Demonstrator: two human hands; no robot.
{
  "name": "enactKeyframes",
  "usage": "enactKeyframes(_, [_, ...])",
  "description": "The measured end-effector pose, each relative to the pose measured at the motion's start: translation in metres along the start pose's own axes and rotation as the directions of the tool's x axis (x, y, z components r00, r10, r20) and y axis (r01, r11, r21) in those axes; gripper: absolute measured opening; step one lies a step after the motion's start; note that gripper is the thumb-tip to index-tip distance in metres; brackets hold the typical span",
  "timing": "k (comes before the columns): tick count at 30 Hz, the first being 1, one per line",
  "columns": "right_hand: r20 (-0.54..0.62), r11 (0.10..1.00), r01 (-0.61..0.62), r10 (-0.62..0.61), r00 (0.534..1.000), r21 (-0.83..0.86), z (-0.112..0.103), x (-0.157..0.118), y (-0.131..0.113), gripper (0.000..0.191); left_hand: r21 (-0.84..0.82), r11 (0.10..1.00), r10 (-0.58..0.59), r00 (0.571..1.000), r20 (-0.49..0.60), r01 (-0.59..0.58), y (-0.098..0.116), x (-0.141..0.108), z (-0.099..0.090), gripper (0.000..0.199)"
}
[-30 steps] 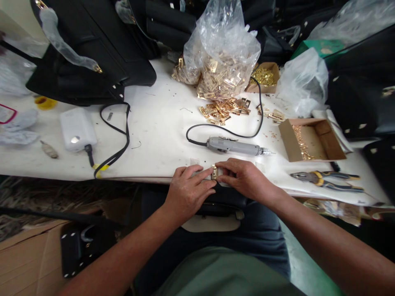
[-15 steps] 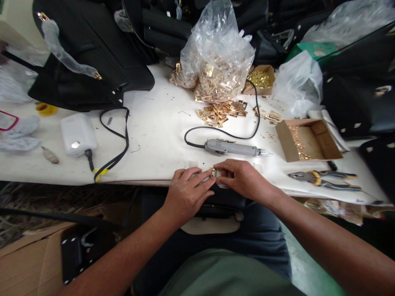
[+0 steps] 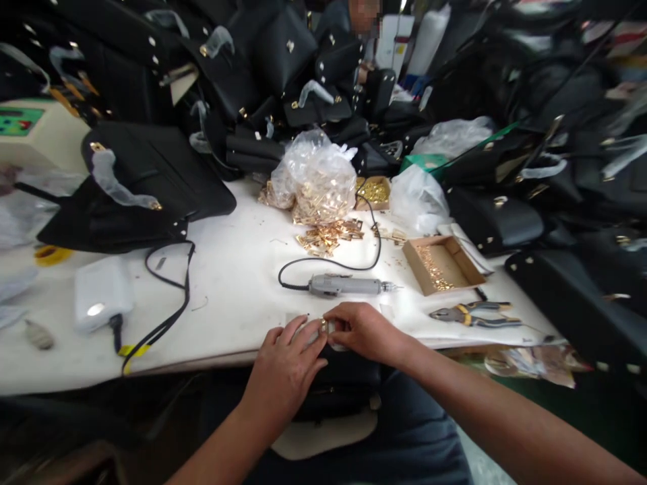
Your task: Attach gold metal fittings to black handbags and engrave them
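Note:
A small gold metal fitting [image 3: 324, 325] sits at the table's front edge, between the fingertips of both hands. My left hand [image 3: 286, 364] rests with fingers stretched out, their tips touching the fitting's left side. From the right, my right hand [image 3: 364, 333] pinches at the fitting with thumb and forefinger, which partly hide it. Below the hands, a black bag with a cream flap [image 3: 328, 431] lies on my lap, its upper part against the table edge. Just beyond the hands lies a grey electric screwdriver [image 3: 346, 285], its bit pointing right.
Pliers [image 3: 475, 314] and a cardboard box of small gold parts [image 3: 470, 273] are to the right. Behind the screwdriver are loose gold fittings [image 3: 328, 237] and a plastic bag of them [image 3: 323, 199]. A white power adapter [image 3: 104, 293] with cable stands left. Black bags crowd the back, near another person.
My view has tilted up, showing more of the back, and things sit lower and further left in the picture. Both hands stay at the gold fitting in much the same pose.

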State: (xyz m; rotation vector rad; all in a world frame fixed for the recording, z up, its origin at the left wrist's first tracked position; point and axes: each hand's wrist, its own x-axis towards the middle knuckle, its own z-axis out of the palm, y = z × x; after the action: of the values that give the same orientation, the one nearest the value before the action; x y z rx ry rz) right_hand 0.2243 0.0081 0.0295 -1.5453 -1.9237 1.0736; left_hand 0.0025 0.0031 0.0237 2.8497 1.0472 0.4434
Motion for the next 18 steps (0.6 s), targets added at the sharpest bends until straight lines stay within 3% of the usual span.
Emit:
enactKeyframes(4, [-0.007, 0.998, 0.023, -0.024, 1.0, -0.055, -0.002, 0.003, -0.004, 0.025, 0.048, 0.998, 0.051, 0.997, -0.055, -0.048, -0.005, 0.0, 0.005, 0.031])
enactKeyframes(7, [0.053, 0.999, 0.024, -0.022, 0.998, -0.025, -0.007, 0.001, -0.008, 0.023, 0.073, 0.995, 0.069, 0.995, -0.067, -0.064, -0.006, 0.002, 0.005, 0.029])
enactKeyframes(10, [-0.057, 0.999, 0.023, -0.025, 0.998, -0.034, -0.02, -0.007, -0.01, 0.029, 0.096, 0.993, 0.078, 0.995, -0.055, -0.072, -0.005, 0.003, 0.003, 0.032])
enactKeyframes(14, [-0.33, 0.944, -0.021, -0.094, 0.939, -0.329, -0.046, -0.014, -0.003, 0.026, 0.125, 0.989, 0.083, 0.996, -0.039, -0.077, -0.004, 0.003, 0.003, 0.036])
enactKeyframes(16, [-0.335, 0.871, -0.064, -0.118, 0.935, -0.486, -0.055, -0.01, 0.003, 0.029, 0.146, 0.986, 0.086, 0.996, -0.034, -0.08, -0.004, 0.003, 0.004, 0.035])
enactKeyframes(18, [-0.268, 0.801, -0.071, -0.114, 0.957, -0.594, -0.058, -0.001, 0.008, 0.041, 0.158, 0.984, 0.092, 0.995, -0.028, -0.086, -0.004, 0.002, 0.005, 0.035])
